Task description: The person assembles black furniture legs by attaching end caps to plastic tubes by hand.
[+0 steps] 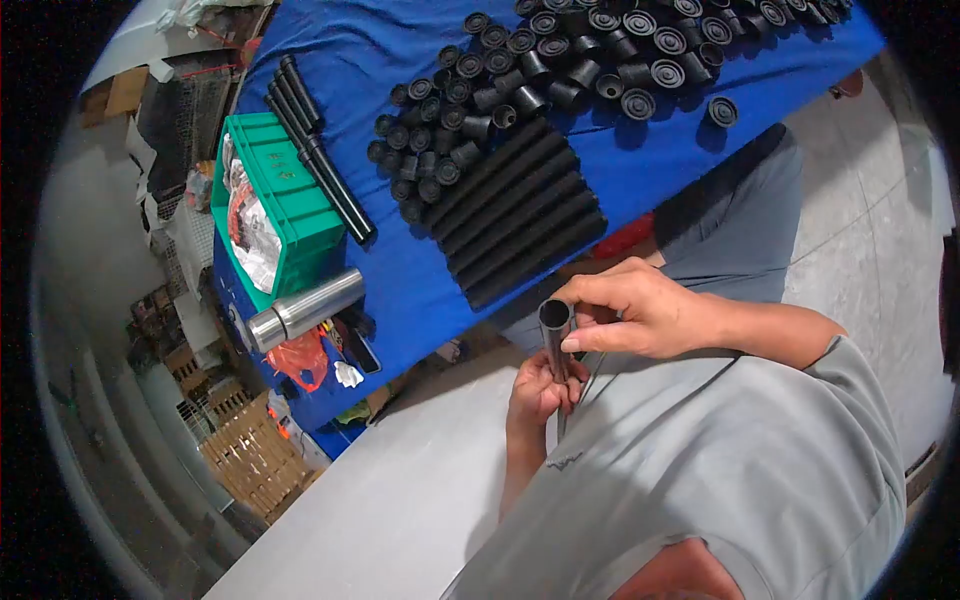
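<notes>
A dark hollow tube (pixel 556 338) stands nearly upright in front of my shirt, its round open end towards me. My right hand (pixel 640 312) pinches it close to the open end with thumb and fingers. Lower down, my left hand (pixel 540 395) wraps round the same tube; its far end is partly hidden by my shirt. Just beyond my hands, on the blue cloth (pixel 400 315), lies a row of several black ribbed tubes (pixel 525 215). Many black round caps (pixel 530 65) stand and lie behind that row.
A green crate (pixel 285 165) holding white plastic bags is on the left, with several longer black tubes (pixel 320 150) beside it. In front of the crate are a steel flask (pixel 305 308), a red plastic bag (pixel 300 358) and a phone (pixel 360 348). Pallets (pixel 255 455) stand beyond the table.
</notes>
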The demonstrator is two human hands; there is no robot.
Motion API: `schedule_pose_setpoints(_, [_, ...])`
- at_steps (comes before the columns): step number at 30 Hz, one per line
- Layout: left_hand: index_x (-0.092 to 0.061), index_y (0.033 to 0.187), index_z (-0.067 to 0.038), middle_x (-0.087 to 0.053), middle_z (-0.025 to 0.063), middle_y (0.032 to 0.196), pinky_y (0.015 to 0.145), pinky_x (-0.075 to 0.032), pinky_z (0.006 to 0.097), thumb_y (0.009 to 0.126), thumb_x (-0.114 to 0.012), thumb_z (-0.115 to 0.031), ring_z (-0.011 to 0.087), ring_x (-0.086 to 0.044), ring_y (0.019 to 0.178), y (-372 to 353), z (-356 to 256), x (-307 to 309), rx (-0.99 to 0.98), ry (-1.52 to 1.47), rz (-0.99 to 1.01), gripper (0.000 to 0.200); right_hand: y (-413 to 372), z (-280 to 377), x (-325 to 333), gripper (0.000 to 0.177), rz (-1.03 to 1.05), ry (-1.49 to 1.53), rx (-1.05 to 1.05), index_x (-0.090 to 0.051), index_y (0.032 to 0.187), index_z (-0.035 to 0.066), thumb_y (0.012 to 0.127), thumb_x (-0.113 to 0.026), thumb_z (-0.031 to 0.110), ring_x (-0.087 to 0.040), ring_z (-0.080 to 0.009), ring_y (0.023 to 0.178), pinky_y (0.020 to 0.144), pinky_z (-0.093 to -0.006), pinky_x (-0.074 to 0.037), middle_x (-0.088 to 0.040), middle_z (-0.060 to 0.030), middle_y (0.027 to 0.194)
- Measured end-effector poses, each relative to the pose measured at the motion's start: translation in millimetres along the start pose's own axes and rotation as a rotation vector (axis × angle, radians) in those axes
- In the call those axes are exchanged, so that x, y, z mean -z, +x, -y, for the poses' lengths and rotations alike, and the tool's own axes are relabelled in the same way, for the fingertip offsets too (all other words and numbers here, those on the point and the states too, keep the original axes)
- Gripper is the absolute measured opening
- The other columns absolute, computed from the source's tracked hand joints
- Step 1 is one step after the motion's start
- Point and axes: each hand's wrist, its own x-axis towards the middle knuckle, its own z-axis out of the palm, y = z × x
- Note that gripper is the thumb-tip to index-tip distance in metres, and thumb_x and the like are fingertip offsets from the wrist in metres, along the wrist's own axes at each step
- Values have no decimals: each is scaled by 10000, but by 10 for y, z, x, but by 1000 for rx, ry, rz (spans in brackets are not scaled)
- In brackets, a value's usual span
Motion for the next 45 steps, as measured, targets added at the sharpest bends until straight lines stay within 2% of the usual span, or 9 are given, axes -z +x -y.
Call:
schedule_pose_setpoints(14, [-577,1314,-31,-682,213,1038,594,-543,316,907,-747,-339,222,-651,705,-164,-252,-127,-153,214,-198,537,-21,265,242,284,59,-54,-81,-673,1090,21,909,-785,208,-654,-166,710,616,-299,-485,-671,-61,820])
schedule_pose_setpoints(17, [-592,1310,-116,-638,168,1215,749,-550,352,830,-847,-297,239,-634,952,-29,-428,-317,-498,-303,120,573,-64,65,225,308,-46,-13,33,-654,1101,39,920,-755,266,-639,-171,653,587,-330,-489,-654,-81,744])
schedule_pose_setpoints(18, [-596,1302,-136,-620,165,1284,842,-559,389,816,-867,-283,271,-631,1067,133,-543,-529,-572,-194,329,575,-70,31,148,328,-67,114,61,-649,1131,39,927,-755,272,-663,-168,720,633,-326,-513,-686,-90,826])
schedule_pose_setpoints(21, [-627,1332,-187,-613,182,1364,1054,-492,530,904,-789,-343,367,-546,1297,591,-476,-1346,-806,482,33,483,-95,91,41,419,20,77,31,-624,1216,31,915,-799,264,-712,-216,875,719,-339,-537,-704,-106,988])
schedule_pose_setpoints(24, [-631,1294,-200,-579,196,1445,1166,-360,625,917,-781,-298,442,-437,1432,897,-410,-1377,-705,287,173,418,-119,245,195,531,-124,-253,93,-614,1237,35,864,-843,336,-713,-226,870,730,-358,-552,-704,-111,979])
schedule_pose_setpoints(27, [-612,1221,-149,-546,229,1470,1099,-481,610,942,-752,-195,471,-424,1431,856,-435,-1186,-562,33,171,316,-281,195,632,642,-529,-798,149,-608,1237,40,771,-884,385,-679,-294,785,669,-398,-549,-652,-131,903])
schedule_pose_setpoints(31, [-617,1285,-126,-539,191,1490,1062,-559,518,985,-683,-143,412,-459,1422,745,-423,-1086,-459,-250,187,308,-400,-21,1251,536,-835,-1354,-57,-607,1250,30,836,-828,288,-665,-363,984,788,-439,-565,-615,-164,1151])
schedule_pose_setpoints(38, [-629,1284,-115,-600,136,1436,1122,-531,414,918,-743,-40,319,-523,1388,662,-399,-1177,-407,-556,235,391,-407,-293,1424,399,-748,-1249,-84,-578,1256,42,880,-713,54,-636,-420,1034,865,-454,-533,-610,-182,1187])
schedule_pose_setpoints(45, [-612,1293,-116,-609,131,1424,1117,-530,438,940,-732,-94,311,-534,1378,625,-425,-1156,-479,-441,187,373,-453,-344,1524,401,-697,-1201,-154,-516,1214,39,879,-731,83,-614,-448,1039,858,-471,-519,-599,-201,1160])
